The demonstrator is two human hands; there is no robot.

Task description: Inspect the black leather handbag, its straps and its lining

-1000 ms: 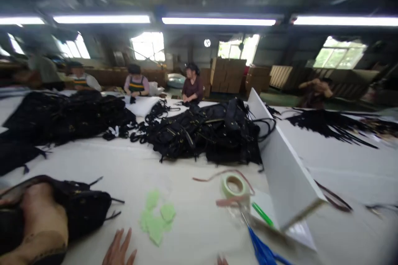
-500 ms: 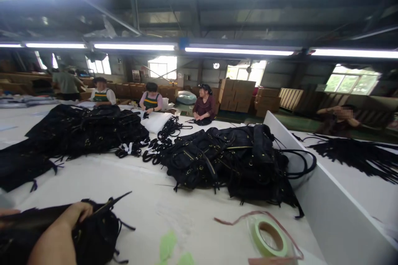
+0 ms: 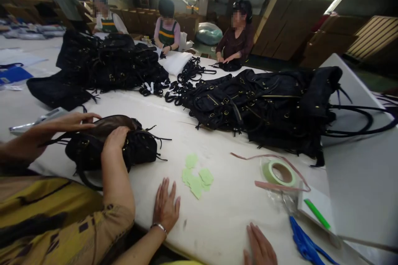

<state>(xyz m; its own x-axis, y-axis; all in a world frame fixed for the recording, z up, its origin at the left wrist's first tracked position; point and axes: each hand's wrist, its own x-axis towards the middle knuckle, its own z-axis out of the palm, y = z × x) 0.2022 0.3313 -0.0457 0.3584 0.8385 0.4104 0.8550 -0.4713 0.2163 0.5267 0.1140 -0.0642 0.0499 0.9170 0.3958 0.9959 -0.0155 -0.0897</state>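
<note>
Left hand [image 3: 166, 207] flat, fingers spread, on near table [image 3: 217, 223], empty, just near of green paper scraps [image 3: 196, 174]. Right hand [image 3: 259, 248] flat, open, empty, left of blue scissors [image 3: 304, 246].

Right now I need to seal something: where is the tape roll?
The tape roll lies right of centre in the head view, on the white table, right of the green paper scraps and just in front of the pile of black bags.

Paper scraps [image 3: 196, 175] lie between the handbag [image 3: 115, 145] — left — and tape roll [image 3: 279, 172], right.
</note>
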